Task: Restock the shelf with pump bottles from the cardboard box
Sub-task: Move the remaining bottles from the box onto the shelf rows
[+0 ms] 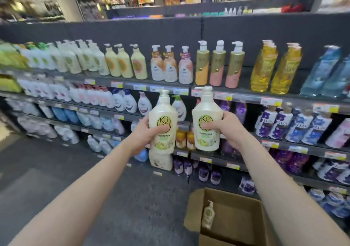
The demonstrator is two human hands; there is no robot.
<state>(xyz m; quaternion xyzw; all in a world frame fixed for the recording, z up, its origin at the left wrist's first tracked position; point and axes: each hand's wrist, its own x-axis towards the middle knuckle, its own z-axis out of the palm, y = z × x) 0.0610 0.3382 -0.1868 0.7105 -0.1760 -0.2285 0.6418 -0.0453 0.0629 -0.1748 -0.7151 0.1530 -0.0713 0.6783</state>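
Two cream pump bottles are up in the air right now, one per hand: the left hand (149, 132) is wrapped around the left bottle (163, 124) at label height, and the right hand (220, 125) is closed around the right bottle (206, 120) the same way, thumbs across the front. Both arms are stretched well forward, wrists fairly level, bottles upright with the labels facing back at the person. I'd say the trick here is to head for the top shelf (132, 83) on the left, where the matching cream bottles (85, 60) sit, and slide each one in base first, label out, pump clear of the neighbours. Setting one down at a time is probably safer than both together. The cardboard box (233, 217) sits on the floor below with one more bottle (208, 214) left inside.
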